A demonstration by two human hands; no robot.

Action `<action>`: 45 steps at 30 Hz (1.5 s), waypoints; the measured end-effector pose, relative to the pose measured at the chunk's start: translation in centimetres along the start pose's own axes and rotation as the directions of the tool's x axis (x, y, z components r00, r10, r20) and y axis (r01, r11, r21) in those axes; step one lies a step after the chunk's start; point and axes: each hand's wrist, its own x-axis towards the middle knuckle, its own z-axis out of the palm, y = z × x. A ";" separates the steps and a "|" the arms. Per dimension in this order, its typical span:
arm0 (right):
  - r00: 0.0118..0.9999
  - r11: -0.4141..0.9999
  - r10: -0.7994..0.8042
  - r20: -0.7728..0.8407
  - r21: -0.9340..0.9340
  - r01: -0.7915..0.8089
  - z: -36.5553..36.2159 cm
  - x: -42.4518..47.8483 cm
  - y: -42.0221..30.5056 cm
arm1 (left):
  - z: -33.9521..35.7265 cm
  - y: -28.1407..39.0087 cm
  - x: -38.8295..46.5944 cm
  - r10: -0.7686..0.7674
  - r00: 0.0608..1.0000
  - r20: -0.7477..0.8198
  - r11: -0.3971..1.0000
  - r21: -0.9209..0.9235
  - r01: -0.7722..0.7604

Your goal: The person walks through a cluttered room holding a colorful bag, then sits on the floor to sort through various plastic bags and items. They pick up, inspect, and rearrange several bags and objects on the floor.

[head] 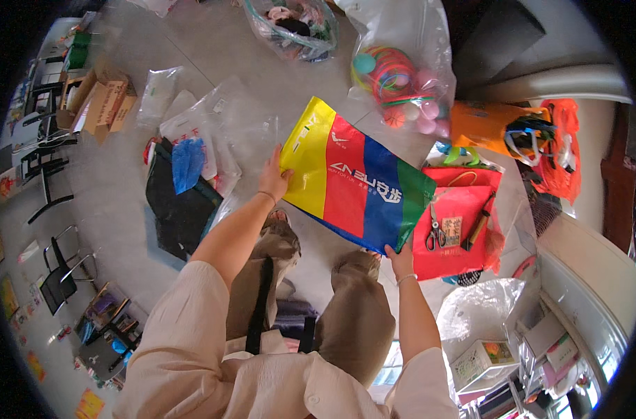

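Observation:
A shopping bag [344,180] with yellow, red, blue and green stripes and printed writing is stretched flat between my two hands above the floor. At its yellow side edge my left hand [276,175] pinches it, thumb on the face. My right hand [400,262] grips the lower corner on the blue and green side. Just right of the bag lies a red bag [438,180]; on it are scissors [435,230], a small printed card [451,231] and a tool with a brown handle [477,225], whose kind I cannot tell. Nothing shows inside the striped bag.
Black bags [176,204] and a blue plastic bag [188,165] lie on the left. Ahead stands a clear bag of balls and rings [396,78]. Orange bags [477,125] sit at right. An open cardboard box [105,102] and a chair [61,283] are farther left.

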 end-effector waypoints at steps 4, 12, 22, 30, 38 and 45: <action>0.951 0.889 -0.231 -0.205 -0.441 0.121 1.8 6.8 1.8 | 5.0 -3.2 5.6 0.201 0.979 0.033 0.870 0.454 -0.193; 0.717 0.080 -0.460 0.524 -0.780 0.621 5.7 16.5 0.1 | 12.3 -6.1 9.6 0.345 0.646 0.681 0.497 0.451 -0.741; 0.798 0.124 -0.377 0.469 -0.829 0.546 10.8 17.9 5.5 | 16.7 -10.6 11.1 0.475 0.655 0.588 0.332 0.569 -0.752; 0.774 0.569 -0.546 0.322 -0.535 0.624 7.2 19.9 -0.9 | 15.1 -6.7 9.6 0.571 0.652 0.498 0.247 0.654 -0.715; 0.786 0.457 -0.611 -0.096 -0.853 0.251 1.8 25.6 -1.7 | 15.9 -4.7 5.0 0.161 0.728 0.666 0.672 0.467 -0.575; 0.859 0.810 -0.507 -0.073 -0.382 0.445 2.9 20.3 0.6 | 14.9 -7.6 7.4 0.385 0.855 0.347 0.644 0.563 -0.518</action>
